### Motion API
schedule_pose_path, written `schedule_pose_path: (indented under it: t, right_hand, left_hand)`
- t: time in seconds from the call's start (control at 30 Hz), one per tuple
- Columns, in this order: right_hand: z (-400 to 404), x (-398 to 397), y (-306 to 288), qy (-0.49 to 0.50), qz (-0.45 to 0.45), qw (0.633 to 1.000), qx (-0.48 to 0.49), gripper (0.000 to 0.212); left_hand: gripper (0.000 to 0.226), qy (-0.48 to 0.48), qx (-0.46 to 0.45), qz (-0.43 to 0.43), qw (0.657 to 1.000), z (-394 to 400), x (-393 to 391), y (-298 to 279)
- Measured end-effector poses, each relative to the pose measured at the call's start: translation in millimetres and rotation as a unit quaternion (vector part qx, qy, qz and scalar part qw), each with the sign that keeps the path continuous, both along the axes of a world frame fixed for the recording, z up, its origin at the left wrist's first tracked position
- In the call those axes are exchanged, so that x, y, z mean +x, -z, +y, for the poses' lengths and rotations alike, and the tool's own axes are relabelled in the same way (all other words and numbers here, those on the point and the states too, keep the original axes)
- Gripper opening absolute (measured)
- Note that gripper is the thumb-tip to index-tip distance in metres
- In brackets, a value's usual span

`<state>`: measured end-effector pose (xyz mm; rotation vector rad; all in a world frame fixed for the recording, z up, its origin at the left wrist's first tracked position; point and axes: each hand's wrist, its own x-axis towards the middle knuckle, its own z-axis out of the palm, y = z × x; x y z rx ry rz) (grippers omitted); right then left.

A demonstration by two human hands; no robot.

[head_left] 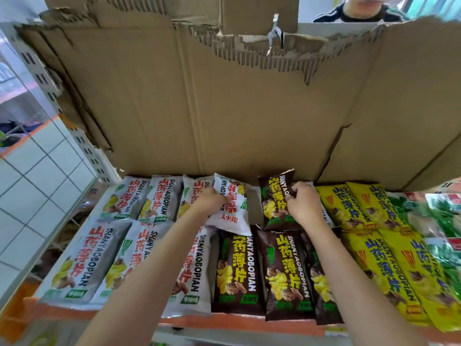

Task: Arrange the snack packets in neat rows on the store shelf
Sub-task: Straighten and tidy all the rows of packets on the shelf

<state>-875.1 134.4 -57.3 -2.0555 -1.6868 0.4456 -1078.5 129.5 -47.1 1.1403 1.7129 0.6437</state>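
Snack packets lie in rows on the store shelf (249,323): white ones (154,196) at the left, brown ones (237,273) in the middle, yellow ones (374,260) at the right. My left hand (208,202) grips a white packet (233,208) in the back row; it lies turned the opposite way to its neighbours and overlaps the front row. My right hand (303,204) holds a brown packet (274,198) by its right edge in the back row. A narrow gap of bare shelf shows between these two packets.
Torn brown cardboard (224,108) lines the back of the shelf. Green packets (446,221) lie at the far right. A white tiled wall (37,186) and a slotted shelf upright (87,151) stand to the left. Another person (359,11) shows above the cardboard.
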Motion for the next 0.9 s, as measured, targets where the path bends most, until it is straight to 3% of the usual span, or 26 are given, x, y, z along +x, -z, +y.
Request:
schedule_pose_path:
  t: [0.1,0.17,0.27,0.33,0.43,0.57,0.67,0.77,0.9]
  right_hand:
    - [-5,3,9,-0.022,-0.003,1.0,-0.003,0.04]
    - [-10,5,15,-0.085,-0.019,0.996,-0.007,0.055]
    - [-17,5,27,-0.169,-0.047,0.979,-0.103,0.064]
    - [-18,5,34,-0.2,-0.126,0.96,-0.153,0.063]
    - [-17,4,27,-0.216,-0.217,0.941,-0.142,0.06]
    - [-17,12,20,-0.143,-0.162,0.976,-0.019,0.041]
    - [-15,26,19,-0.054,-0.134,0.989,0.031,0.038]
    - [-9,43,18,0.02,-0.141,0.989,-0.049,0.053]
    - [-2,52,28,0.029,-0.108,0.984,-0.138,0.074]
  left_hand:
    - [0.064,-0.006,0.038,0.036,0.999,7,12,13]
    - [0.055,0.0,0.078,0.089,0.993,9,16,24]
    - [0.045,0.019,0.142,0.166,0.976,9,20,34]
    - [0.056,0.062,0.196,0.238,0.949,5,22,36]
    - [0.06,0.151,0.277,0.362,0.877,-2,26,30]
    - [0.07,0.279,0.16,0.416,0.85,-10,31,38]
    - [0.073,0.305,0.116,0.441,0.836,-15,33,45]
    - [0.074,0.307,0.102,0.445,0.835,-14,33,47]
    - [0.075,0.309,0.1,0.442,0.836,-11,33,49]
